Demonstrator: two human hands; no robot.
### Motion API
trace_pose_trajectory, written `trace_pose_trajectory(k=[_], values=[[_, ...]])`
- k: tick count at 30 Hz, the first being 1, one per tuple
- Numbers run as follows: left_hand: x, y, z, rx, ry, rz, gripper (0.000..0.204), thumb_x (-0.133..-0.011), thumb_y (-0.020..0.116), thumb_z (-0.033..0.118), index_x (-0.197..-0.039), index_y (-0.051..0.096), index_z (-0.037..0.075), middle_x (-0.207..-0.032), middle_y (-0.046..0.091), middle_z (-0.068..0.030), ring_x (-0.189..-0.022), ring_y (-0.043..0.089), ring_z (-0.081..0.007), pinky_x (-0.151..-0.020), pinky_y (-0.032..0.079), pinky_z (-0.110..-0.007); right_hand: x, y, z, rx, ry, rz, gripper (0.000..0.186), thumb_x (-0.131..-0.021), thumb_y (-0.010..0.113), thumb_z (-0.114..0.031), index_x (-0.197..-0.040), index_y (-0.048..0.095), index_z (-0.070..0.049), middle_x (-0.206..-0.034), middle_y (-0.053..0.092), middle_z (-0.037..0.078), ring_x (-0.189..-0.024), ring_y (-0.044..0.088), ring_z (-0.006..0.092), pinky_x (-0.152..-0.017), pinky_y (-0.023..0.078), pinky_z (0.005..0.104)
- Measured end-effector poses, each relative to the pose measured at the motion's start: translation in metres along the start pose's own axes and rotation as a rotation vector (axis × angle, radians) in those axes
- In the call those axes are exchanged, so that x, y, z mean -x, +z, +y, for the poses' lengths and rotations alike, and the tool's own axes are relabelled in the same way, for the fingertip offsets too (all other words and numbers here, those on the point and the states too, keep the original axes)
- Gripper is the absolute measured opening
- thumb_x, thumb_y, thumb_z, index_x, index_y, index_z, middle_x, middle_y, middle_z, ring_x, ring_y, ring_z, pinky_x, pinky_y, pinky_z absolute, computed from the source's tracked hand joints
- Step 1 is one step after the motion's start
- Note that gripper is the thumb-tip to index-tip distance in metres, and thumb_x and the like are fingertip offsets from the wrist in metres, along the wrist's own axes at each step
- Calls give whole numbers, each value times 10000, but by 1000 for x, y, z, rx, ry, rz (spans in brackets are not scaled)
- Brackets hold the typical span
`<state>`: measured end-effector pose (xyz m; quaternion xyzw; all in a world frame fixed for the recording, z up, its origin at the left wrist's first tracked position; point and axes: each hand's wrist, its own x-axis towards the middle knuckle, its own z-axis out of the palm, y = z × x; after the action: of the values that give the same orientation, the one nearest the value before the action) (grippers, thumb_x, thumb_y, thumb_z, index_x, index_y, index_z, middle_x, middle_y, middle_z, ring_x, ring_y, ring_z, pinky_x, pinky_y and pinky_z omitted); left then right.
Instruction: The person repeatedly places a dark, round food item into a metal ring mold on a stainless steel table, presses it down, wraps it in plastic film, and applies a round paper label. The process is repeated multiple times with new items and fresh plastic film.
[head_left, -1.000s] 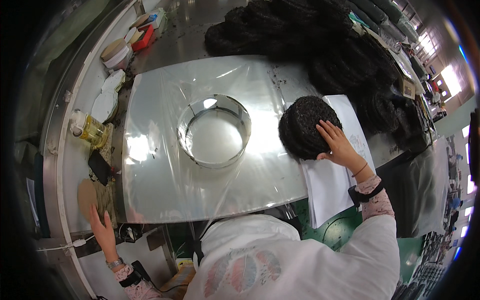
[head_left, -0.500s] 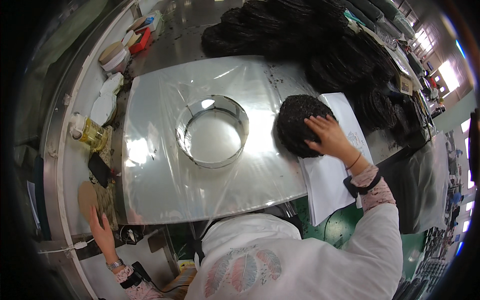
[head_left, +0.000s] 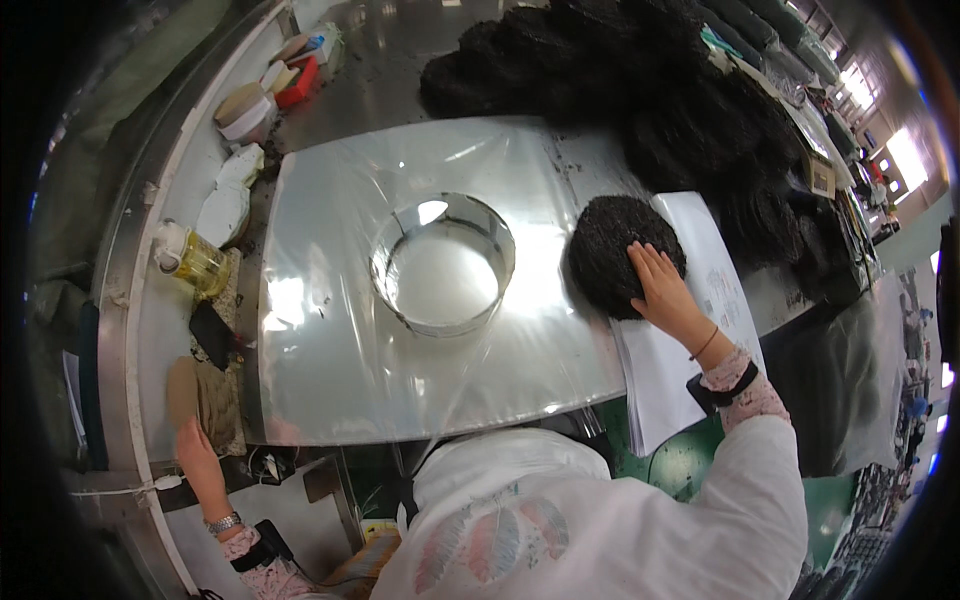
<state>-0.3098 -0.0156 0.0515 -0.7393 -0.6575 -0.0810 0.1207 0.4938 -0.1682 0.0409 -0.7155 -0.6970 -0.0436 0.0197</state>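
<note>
My right hand [head_left: 663, 295] rests with fingers stretched over a stack of round, dark, crinkly sheets [head_left: 605, 240], which sits partly on white papers [head_left: 660, 390]. My left hand [head_left: 200, 460], at the far left, has its fingers bent onto a thin tan oval piece [head_left: 182, 390] beside a brownish pile; its fingertips are partly hidden. Left of the dark stack, a clear open ring [head_left: 443, 320] stands on a shiny plastic-covered board [head_left: 340, 380].
Large heaps of similar dark sheets [head_left: 590, 70] fill the back right. Along the left ledge are a yellow-bodied jar [head_left: 200, 265], white pads [head_left: 225, 205], round tubs [head_left: 243, 115], a red box [head_left: 298, 85] and a black object [head_left: 210, 330].
My right fingers have shifted slightly over the dark stack. My left fingers have bent further at the tan piece, exposing more brownish pile. The view has shifted slightly.
</note>
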Motion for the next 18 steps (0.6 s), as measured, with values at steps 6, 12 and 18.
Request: trace_pose_trajectory(k=[6, 12, 18], values=[[-17, -34, 34, -191, -54, 294, 223, -1048, 561, 98, -1220, 621, -31, -1149, 655, -198, -1075, 633, -378, -930, 532, -465, -2, -29, 1, 18, 60, 299, 1057, -688, 856, -33, -1591, 309, 10, -1628, 377, 198, -1529, 334, 392, -1266, 237, 527], [-78, -59, 248, 527, 545, 533, 268, -912, 650, 3, -1173, 688, -45, -1133, 726, -161, -981, 693, -322, -820, 564, -394, -31, -89, -50, 3, -97, 531, 1031, -683, 811, 36, -1593, 328, -14, -1640, 368, 191, -1539, 325, 396, -1272, 234, 556], [-79, -3, 363, 428, 966, 287, 390, -796, 641, 49, -1174, 682, -36, -1142, 712, -154, -1023, 692, -285, -894, 581, -374, -72, -92, -108, -93, -295, 569, 838, -767, 780, -73, -1524, 436, 23, -1594, 450, 206, -1502, 399, 402, -1246, 269, 580]])
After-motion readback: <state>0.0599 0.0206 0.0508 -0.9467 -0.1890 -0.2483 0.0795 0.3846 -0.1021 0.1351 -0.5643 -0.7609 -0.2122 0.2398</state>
